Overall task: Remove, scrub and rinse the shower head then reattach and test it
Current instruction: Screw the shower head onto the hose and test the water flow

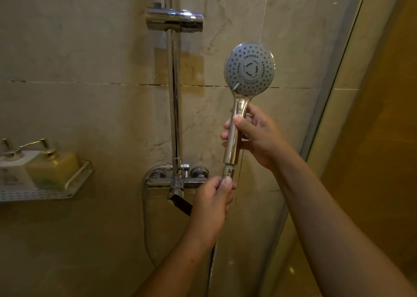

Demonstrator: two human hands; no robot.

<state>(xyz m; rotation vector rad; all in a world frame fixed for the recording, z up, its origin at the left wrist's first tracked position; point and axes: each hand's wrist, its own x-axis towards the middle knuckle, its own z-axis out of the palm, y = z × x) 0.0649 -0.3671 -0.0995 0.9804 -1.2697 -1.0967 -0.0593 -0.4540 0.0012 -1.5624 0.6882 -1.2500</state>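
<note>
Marble wall tiles (pixel 90 48) back a chrome riser rail (pixel 173 93). Just right of the rail, the shower head (pixel 250 68) stands upright, face toward the camera, its handle gripped by the right hand (pixel 257 138); the left hand (pixel 212 199) pinches the hose nut (pixel 227 174) at its base.

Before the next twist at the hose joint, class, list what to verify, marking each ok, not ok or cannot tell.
1. Right hand grips the shower head by its handle: ok.
2. Left hand pinches the hose nut: ok.
3. No water leaving the shower head: ok.
4. Hose free of kinks: cannot tell, partly out of sight.
5. Rail holder free for the head: ok.
</note>
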